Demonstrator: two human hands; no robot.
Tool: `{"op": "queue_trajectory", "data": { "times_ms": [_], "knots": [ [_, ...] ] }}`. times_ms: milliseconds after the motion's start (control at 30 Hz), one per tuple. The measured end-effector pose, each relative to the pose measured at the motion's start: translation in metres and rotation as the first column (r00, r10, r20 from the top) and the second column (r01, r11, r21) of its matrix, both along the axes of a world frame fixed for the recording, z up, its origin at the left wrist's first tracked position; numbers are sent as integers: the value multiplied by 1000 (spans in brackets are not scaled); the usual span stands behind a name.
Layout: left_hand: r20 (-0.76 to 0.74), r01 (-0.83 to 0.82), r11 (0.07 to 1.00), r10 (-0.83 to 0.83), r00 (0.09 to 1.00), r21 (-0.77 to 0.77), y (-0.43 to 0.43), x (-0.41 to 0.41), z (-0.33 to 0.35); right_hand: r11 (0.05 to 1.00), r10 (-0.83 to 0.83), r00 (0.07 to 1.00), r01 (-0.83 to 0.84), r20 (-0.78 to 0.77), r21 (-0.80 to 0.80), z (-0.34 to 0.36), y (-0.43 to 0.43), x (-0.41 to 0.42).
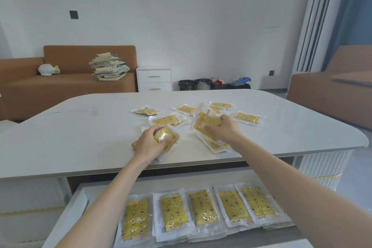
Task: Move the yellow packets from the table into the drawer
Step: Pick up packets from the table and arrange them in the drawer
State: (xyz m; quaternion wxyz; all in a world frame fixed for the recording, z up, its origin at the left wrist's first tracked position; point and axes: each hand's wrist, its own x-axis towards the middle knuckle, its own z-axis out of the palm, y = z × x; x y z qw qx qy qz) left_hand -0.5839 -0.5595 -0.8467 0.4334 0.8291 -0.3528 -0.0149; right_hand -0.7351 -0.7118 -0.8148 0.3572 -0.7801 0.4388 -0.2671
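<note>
Over the glossy white table (80, 137), the left hand (150, 144) curled round one yellow star-printed plastic packet (166, 137) and the right hand (225, 130) pinched a second packet (205, 125), presumably to carry both at once to the part-filled open white drawer (68, 215) below.

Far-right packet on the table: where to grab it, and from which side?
Pinch the far-right packet by the clear sealed border on its near long edge, coming down from the near side. It lies flat on the table, apart from the others, so only that thin rim offers a lip to lift, I'd judge. The right hand is closest, but it holds another packet.
</note>
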Motion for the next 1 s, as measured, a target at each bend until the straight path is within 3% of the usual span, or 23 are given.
{"op": "queue_trajectory", "data": {
  "times_ms": [100,233,333,433,633,833,1000],
  "knots": [
    [-109,-4,991,-11,994,-136,-1,6,-4,987,-97,970,65,223,149,8,-4,-8],
    [-291,-78,922,-38,956,-379,-1,11,-4,978,-96,995,87,37,190,-3,-10,-10],
    [-335,-209,877,58,940,-432,-5,14,-4,988,-129,970,143,-204,55,-7,-6,-6],
    [-325,-314,890,205,923,-330,-12,13,-2,987,-157,923,162,-350,-16,-1,0,-1],
    [-130,-451,887,438,890,-97,-24,5,1,996,15,968,7,-250,87,2,4,12],
    [-100,-386,885,422,901,260,-27,19,9,996,84,960,-70,-268,61,7,10,14],
    [-135,-293,885,361,923,362,-34,33,12,983,181,954,-172,-239,59,8,12,15]
  ]
}}
